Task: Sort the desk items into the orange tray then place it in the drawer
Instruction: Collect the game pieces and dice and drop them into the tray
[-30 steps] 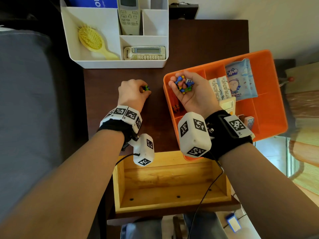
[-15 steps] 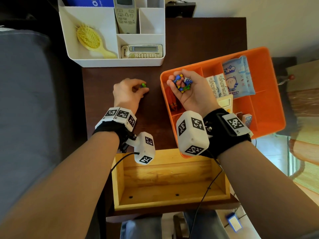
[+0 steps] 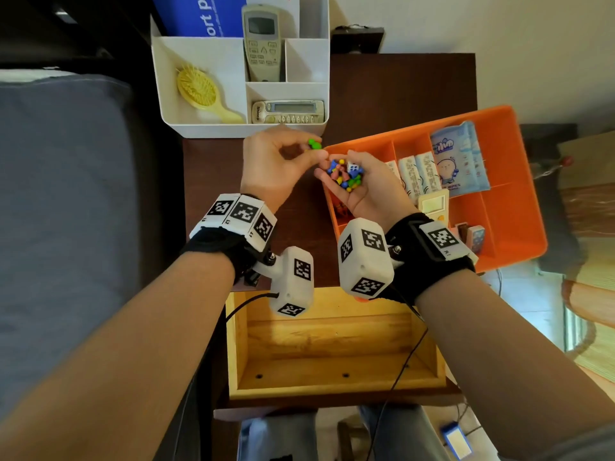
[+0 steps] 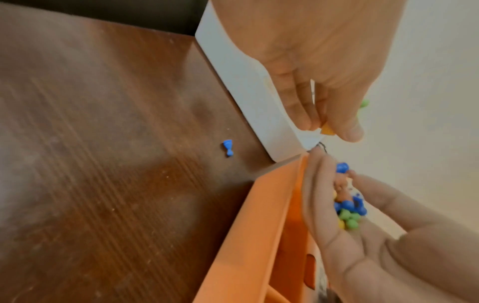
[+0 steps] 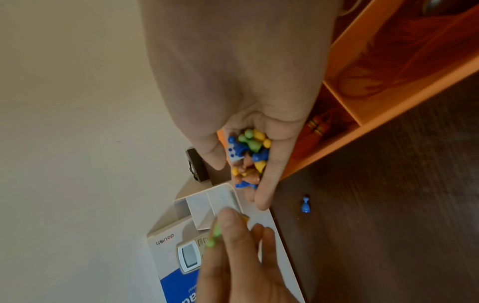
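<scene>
My left hand (image 3: 312,150) is raised above the dark desk and pinches a green pawn (image 3: 314,143) between thumb and forefinger. The left wrist view shows a small orange piece (image 4: 327,130) under the same fingers. Just right of it, my right hand (image 3: 339,169) lies palm up and cupped around a pile of coloured game pieces (image 3: 344,176) with a white die, over the left compartment of the orange tray (image 3: 519,201). One blue pawn (image 4: 228,147) lies on the desk beside the white organizer; the head view hides it.
A white organizer (image 3: 233,129) with two remotes and a yellow hairbrush (image 3: 199,89) stands at the back. The tray holds wet-wipe packs (image 3: 459,158), a small calculator (image 3: 432,207) and a little box. An open wooden drawer (image 3: 332,347) sits below my wrists. A grey cushion lies left.
My left hand has lifted off the desk with the green pawn and moved right, close to the cupped right hand. The right hand has stayed over the tray's left side.
</scene>
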Tool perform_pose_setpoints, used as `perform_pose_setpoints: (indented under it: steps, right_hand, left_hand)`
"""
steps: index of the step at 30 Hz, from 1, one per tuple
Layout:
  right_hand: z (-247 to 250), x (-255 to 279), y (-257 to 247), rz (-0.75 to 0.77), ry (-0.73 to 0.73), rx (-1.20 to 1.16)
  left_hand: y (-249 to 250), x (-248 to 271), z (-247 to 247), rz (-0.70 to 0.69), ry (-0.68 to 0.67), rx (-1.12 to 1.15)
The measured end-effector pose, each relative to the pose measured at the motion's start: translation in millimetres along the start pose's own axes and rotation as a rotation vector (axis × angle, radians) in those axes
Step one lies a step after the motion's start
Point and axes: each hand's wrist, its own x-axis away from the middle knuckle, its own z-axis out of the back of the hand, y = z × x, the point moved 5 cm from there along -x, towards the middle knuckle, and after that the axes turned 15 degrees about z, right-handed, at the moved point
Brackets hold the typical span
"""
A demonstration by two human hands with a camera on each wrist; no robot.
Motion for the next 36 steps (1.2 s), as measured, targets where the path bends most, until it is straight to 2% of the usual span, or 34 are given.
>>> perform_pose_setpoints:
  steps: [5,10,15,17,21,25,32,36]
  right_hand:
    - [-3,1,5,-0.045,-0.053,-0.041]
    - [-3,-1,12,-0.078,-0.068,-0.01]
    - [2,-1,15,-0.077,-0.008,-0.075]
    - [4,-2,15,-0.063,0.004,-0.087]
    - [1,0,10,-0.049,-0.033,-0.082]
    - [3,-1,3,-0.01,-0.017,-0.059]
    - [8,-1,0,0.034,-0.034,-0.058]
    - [9,-1,-1,0.043,-0.05,-0.059]
  left_hand:
    - [16,5,-13,-0.073,-0.127,-0.178]
    - [24,12,-21,-0.15,-0.182,-0.336]
    - [27,14,-24,-0.2,-0.215,-0.291]
    - [29,15,-20,-0.246,-0.15,-0.254]
    - [19,15,-3,-0.279,0.106,-0.204]
    - [-10,7,6,-0.155,0.184,-0.225]
    - [-50,3,6,0.095,0.139,-0.438]
    - [-68,-3,0,0.191,0.061,-0.534]
